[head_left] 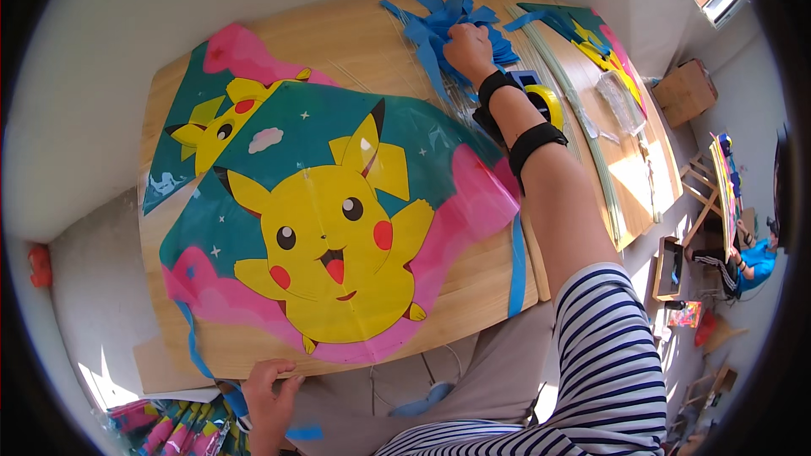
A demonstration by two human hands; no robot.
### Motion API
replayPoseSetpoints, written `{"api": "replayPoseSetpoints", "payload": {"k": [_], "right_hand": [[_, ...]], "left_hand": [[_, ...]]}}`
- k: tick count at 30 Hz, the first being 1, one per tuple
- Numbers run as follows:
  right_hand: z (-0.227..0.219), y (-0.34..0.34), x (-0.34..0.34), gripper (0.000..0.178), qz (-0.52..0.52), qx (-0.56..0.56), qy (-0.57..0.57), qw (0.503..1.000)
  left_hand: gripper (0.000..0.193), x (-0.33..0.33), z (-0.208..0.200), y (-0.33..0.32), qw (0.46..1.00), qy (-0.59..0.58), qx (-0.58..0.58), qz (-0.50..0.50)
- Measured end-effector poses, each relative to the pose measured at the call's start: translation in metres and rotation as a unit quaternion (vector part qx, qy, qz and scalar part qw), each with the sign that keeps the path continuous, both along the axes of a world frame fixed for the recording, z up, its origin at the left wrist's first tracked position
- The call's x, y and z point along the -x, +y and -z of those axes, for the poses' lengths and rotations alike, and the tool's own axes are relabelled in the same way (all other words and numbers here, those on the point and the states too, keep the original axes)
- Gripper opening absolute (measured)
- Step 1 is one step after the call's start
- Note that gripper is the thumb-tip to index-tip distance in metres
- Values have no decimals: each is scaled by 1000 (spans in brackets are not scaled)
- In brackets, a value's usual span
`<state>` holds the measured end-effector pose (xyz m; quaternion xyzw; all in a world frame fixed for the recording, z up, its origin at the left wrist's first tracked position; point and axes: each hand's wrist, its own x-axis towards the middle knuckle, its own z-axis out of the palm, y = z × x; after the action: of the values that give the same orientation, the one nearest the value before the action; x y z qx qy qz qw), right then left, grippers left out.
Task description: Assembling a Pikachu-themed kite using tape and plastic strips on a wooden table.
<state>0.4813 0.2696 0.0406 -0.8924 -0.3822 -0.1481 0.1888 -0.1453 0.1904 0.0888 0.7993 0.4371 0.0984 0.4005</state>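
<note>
My right hand [470, 49] reaches to the back of the table, its fingers closed in a pile of blue fabric strips [452, 13]. Exactly how many strips it grips is hidden. Close to the table's front edge, my left hand [272, 390] holds nothing, thumb and fingers apart. Between the hands lies a glossy kite sheet [338, 270], printed with a yellow cartoon creature on green and pink. One blue strip [517, 270] hangs at its right side, another blue strip [196, 342] at its left. A second printed kite sheet [211, 110] lies partly under it.
Thin pale rods [574, 110] run lengthwise along the right side of the table. Beside my right wrist sits a yellow and black tape measure [545, 105]. A clear plastic container [621, 101] is farther right. Folded printed sheets [182, 431] lie low at left. Another person [752, 266] sits far right.
</note>
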Motion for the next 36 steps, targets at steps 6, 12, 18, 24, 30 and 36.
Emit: {"api": "replayPoseSetpoints", "payload": {"k": [6, 12, 18, 24, 30, 36], "right_hand": [[13, 21, -11, 21, 83, -22, 34, 996], [-126, 23, -24, 26, 112, -104, 19, 988], [-282, -16, -67, 25, -59, -101, -322, 940], [-375, -124, 184, 30, -366, -217, 120, 897], [-312, -196, 341, 48, -368, -15, 324, 871], [-253, -260, 496, 19, -422, 298, 464, 720]], "left_hand": [[17, -6, -6, 8, 998, 33, 40, 30], [21, 0, -9, -5, 1000, -26, 10, -6], [19, 0, -38, -24, 992, -117, -38, 38], [24, 38, -92, -62, 979, -170, -109, 15], [40, 90, -114, -105, 944, -271, -189, -18], [54, 111, -97, -166, 878, -406, -244, -62]]}}
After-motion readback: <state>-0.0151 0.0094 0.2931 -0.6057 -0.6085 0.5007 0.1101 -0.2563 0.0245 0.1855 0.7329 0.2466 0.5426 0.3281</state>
